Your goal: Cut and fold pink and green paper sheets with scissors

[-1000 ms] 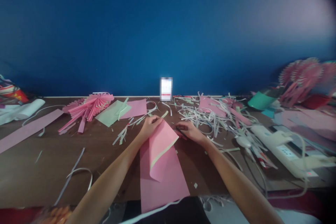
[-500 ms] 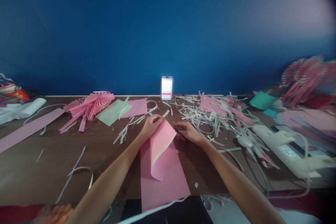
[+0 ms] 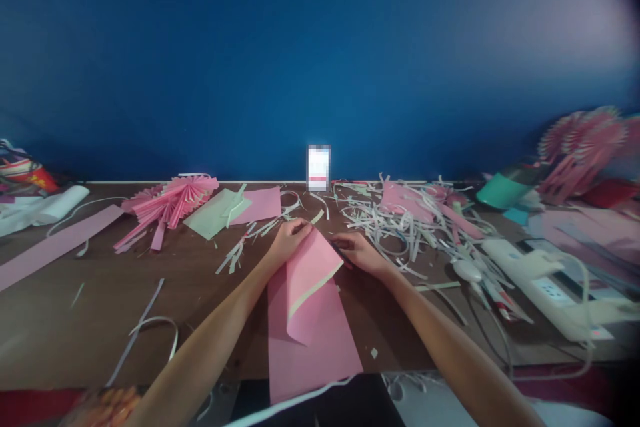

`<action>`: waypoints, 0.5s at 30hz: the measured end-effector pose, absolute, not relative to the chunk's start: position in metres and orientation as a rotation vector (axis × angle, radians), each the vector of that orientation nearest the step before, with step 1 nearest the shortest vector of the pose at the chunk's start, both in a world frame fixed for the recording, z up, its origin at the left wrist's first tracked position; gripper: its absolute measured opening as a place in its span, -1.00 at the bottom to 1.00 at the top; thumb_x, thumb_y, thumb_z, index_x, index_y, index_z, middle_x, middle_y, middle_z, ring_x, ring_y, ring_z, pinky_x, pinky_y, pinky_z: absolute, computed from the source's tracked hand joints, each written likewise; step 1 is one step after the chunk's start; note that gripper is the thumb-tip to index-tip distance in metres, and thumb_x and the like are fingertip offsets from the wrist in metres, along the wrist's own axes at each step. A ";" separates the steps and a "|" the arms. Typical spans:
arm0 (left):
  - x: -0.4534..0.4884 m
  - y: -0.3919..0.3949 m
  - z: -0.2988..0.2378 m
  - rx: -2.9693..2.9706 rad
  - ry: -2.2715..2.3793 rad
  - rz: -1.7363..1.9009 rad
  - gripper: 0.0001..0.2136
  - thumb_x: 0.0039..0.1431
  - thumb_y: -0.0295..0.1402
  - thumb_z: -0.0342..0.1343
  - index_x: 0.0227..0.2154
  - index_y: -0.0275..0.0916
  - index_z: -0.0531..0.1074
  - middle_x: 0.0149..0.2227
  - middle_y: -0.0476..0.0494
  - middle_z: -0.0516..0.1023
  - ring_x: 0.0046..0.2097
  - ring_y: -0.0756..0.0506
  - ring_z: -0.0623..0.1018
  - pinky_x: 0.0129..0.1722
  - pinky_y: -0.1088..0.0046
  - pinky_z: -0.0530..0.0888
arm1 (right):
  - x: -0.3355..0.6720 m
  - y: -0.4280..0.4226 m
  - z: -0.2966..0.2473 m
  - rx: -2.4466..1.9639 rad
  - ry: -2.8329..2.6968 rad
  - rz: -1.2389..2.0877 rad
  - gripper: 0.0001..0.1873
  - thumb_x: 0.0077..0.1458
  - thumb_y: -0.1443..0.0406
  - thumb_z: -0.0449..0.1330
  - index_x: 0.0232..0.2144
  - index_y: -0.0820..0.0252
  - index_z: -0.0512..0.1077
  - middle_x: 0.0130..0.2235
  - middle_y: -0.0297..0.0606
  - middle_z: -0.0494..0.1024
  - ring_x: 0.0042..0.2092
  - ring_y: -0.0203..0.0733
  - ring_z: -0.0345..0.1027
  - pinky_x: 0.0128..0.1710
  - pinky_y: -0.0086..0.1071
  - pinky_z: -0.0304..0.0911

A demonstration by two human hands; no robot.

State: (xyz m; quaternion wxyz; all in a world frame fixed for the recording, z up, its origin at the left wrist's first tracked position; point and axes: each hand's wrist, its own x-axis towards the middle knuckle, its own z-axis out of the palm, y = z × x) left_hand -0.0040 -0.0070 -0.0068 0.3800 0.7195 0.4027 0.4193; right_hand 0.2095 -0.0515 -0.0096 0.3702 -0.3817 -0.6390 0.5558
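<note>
My left hand point(image 3: 293, 238) is closed on the upper left edge of a pink sheet of paper point(image 3: 313, 267), pinching it near its top corner. The sheet is folded over, with a pale strip along its lower right edge, and its bottom curls up. Beneath it lies a longer pink sheet point(image 3: 320, 360) that reaches past the table's front edge. My right hand point(image 3: 357, 250) is closed around a dark, slim tool point(image 3: 343, 255) beside the folded sheet's right edge. Fingers hide most of the tool, so its kind is unclear.
Paper strips point(image 3: 400, 227) are heaped at back right. A pleated pink paper fan point(image 3: 180, 203) and a pale green sheet point(image 3: 213, 213) lie left. A lit phone point(image 3: 319, 168) stands against the blue wall. A white power strip point(image 3: 540, 287) with cables sits right.
The folded pink sheet's right corner has shifted slightly right, towards the dark tool and my right hand. Both hands have stayed nearly in place.
</note>
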 end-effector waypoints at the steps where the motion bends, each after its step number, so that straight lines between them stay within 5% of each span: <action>1: -0.004 -0.007 -0.007 1.837 1.026 1.070 -0.73 0.17 -0.21 -0.02 -0.39 -0.31 0.46 -0.34 -0.11 0.53 -0.32 -0.04 0.46 -0.33 0.51 0.34 | 0.210 -0.052 -0.010 -0.983 -1.639 1.425 -0.73 -0.04 0.30 0.18 -0.24 0.31 0.47 -0.51 -0.35 0.45 -0.65 -0.49 0.08 -0.69 -0.55 -0.04; 15: -0.007 -0.006 -0.007 1.807 0.997 1.068 -0.74 0.16 -0.21 0.00 -0.44 -0.30 0.43 -0.41 -0.06 0.48 -0.38 0.00 0.41 -0.38 0.54 0.32 | 0.209 -0.053 -0.009 -1.010 -1.691 1.369 -0.62 -0.01 0.19 0.20 -0.17 0.33 0.49 -0.58 -0.39 0.37 -0.64 -0.47 0.07 -0.69 -0.54 -0.04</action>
